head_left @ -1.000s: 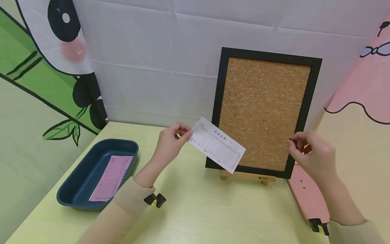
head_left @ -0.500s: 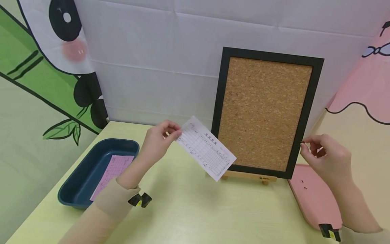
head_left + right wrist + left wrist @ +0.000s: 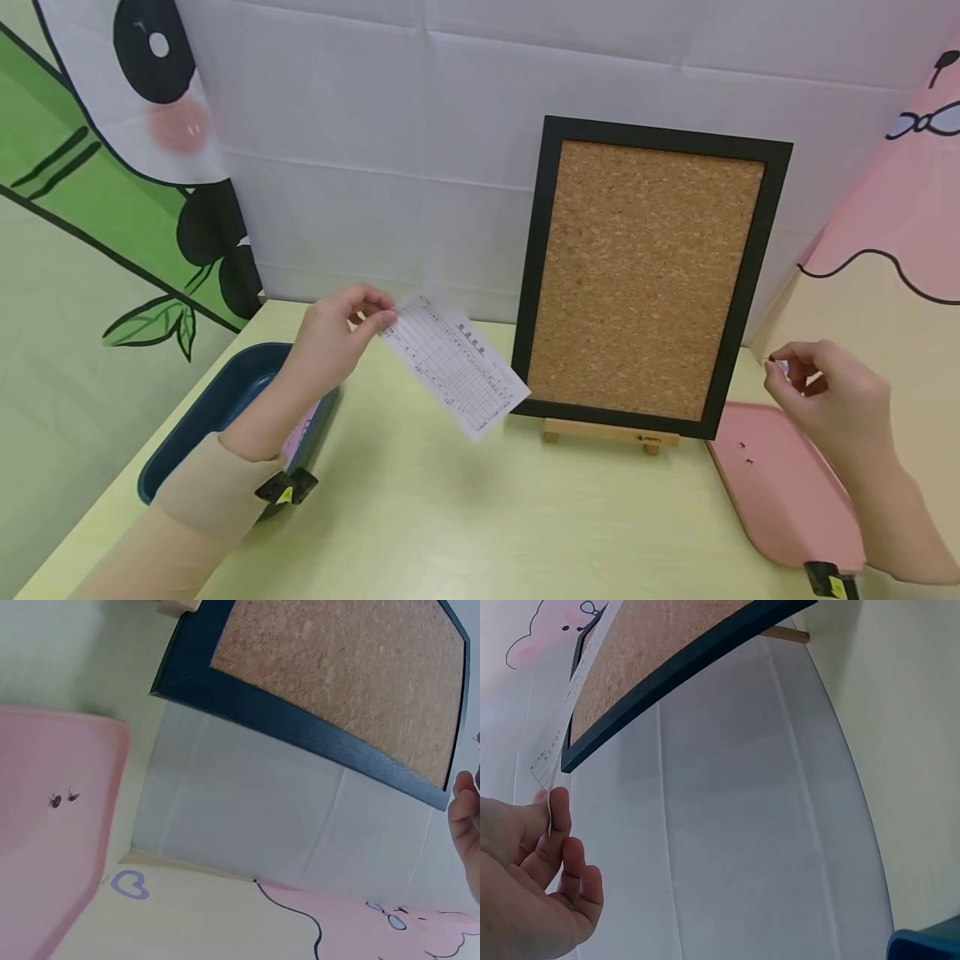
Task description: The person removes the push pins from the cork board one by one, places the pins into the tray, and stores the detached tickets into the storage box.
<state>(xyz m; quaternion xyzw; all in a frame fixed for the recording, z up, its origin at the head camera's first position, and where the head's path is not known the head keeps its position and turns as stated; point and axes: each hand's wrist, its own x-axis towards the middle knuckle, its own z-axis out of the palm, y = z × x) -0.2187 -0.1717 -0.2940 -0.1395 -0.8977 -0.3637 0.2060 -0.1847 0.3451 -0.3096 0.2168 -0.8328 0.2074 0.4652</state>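
Note:
My left hand (image 3: 341, 333) pinches a white printed form slip (image 3: 457, 362) by its upper left corner, thumb against fingers. The slip hangs tilted over the table, its right corner overlapping the edge of the framed cork board (image 3: 645, 275) in the head view. Edge-on, the same slip (image 3: 551, 754) shows between the fingers in the left wrist view. Right of the board, my right hand (image 3: 840, 408) is raised, thumb and forefinger pinching a small thumbtack (image 3: 771, 360), mostly covered by the fingertips. Only part of this hand (image 3: 466, 817) enters the right wrist view.
A pink tray (image 3: 795, 492) with two thumbtacks (image 3: 56, 801) lies below my right hand. At the left, a dark blue bin (image 3: 198, 417) holds pink paper, partly hidden by my left arm. The board leans on a small wooden easel (image 3: 611, 431) before a white cloth backdrop (image 3: 360, 133).
My left hand has moved left with the slip, away from the board, and its arm now covers much of the bin. My right hand has moved right, off the board's edge.

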